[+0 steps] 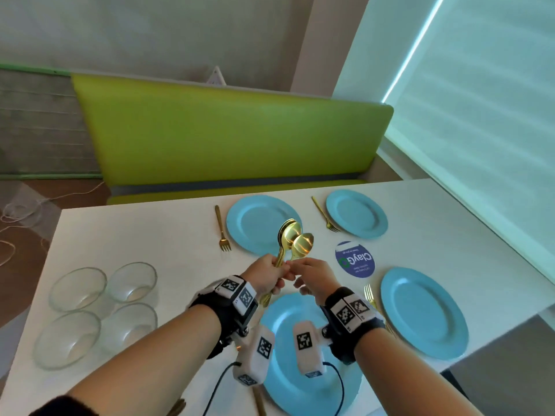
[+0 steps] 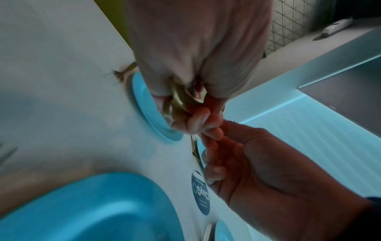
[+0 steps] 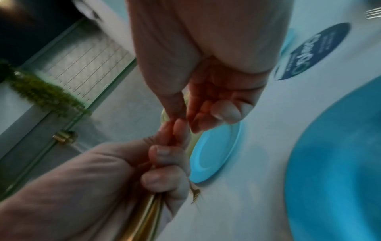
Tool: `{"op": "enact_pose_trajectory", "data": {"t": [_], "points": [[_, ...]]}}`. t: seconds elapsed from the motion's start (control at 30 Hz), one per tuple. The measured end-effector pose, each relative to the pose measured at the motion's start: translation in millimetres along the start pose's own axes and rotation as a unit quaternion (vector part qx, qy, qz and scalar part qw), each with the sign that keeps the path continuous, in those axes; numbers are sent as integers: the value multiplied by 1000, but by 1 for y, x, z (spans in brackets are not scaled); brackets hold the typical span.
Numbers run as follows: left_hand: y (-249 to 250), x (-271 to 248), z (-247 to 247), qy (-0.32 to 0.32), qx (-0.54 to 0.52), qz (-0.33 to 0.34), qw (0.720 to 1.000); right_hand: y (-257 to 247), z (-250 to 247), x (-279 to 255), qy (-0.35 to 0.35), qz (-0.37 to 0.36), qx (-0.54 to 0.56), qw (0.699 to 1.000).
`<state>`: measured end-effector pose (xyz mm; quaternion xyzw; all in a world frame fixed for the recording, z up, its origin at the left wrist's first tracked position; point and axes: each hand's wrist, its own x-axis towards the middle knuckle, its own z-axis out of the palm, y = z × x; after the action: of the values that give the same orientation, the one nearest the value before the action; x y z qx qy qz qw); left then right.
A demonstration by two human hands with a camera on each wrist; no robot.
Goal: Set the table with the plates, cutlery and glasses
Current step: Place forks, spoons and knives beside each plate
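Observation:
Above the white table [image 1: 150,235] my left hand [image 1: 277,270] grips a bundle of gold spoons [image 1: 288,235] by their handles, bowls pointing up. My right hand [image 1: 295,268] pinches the handle of one spoon [image 1: 302,246] that leans out of the bundle to the right. In the left wrist view the left hand [image 2: 185,114] is curled round the spoons [image 2: 177,101], with the right hand [image 2: 257,163] meeting it from below. The gold handles [image 3: 144,220] stick out under the left fist in the right wrist view. Blue plates [image 1: 261,225] [image 1: 356,213] [image 1: 423,312] lie on the table, with another plate [image 1: 300,370] under my wrists.
Gold forks [image 1: 222,228] [image 1: 326,213] [image 1: 369,295] lie beside three plates. Several clear glass bowls [image 1: 78,288] stand at the table's left. A round blue sticker [image 1: 355,259] sits between the plates. A green bench [image 1: 225,139] runs behind the table's far edge.

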<state>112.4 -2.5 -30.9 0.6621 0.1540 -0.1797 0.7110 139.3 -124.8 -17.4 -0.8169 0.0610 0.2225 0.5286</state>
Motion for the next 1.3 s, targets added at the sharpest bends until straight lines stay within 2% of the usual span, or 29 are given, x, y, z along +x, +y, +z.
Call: {"op": "enact_pose_trajectory", "data": {"t": [0.13,0.2,0.3,0.37,0.43,0.53,0.67,0.9,1.1,1.17,1.3], "points": [[2,-2,37,-9,-7,3,1000,13,-33,-9,-13,14,46,999],[1,0,54,8,-17,-7,1000,21,-53,-9,-20,15,67,997],[-6,1,75,55,-29,-31,998,38,-88,-4,10,17,72,997],[-11,0,84,91,-28,-35,995,51,-114,1,16,12,19,1000],[-15,1,89,126,-29,-32,991,65,-138,4,4,8,-82,997],[-21,3,93,171,-28,-30,984,87,-160,6,-22,13,-236,971],[-30,5,96,208,-22,-30,977,115,-164,11,-64,23,-360,931],[-50,2,87,265,-12,-33,964,128,-147,10,-115,10,-473,873],[-54,-6,72,285,-4,-34,958,132,-141,15,-95,19,-479,873],[-52,-9,65,288,0,-32,957,135,-140,17,-88,35,-460,883],[-44,-14,49,289,10,-23,957,141,-136,16,-57,46,-497,865]]}}
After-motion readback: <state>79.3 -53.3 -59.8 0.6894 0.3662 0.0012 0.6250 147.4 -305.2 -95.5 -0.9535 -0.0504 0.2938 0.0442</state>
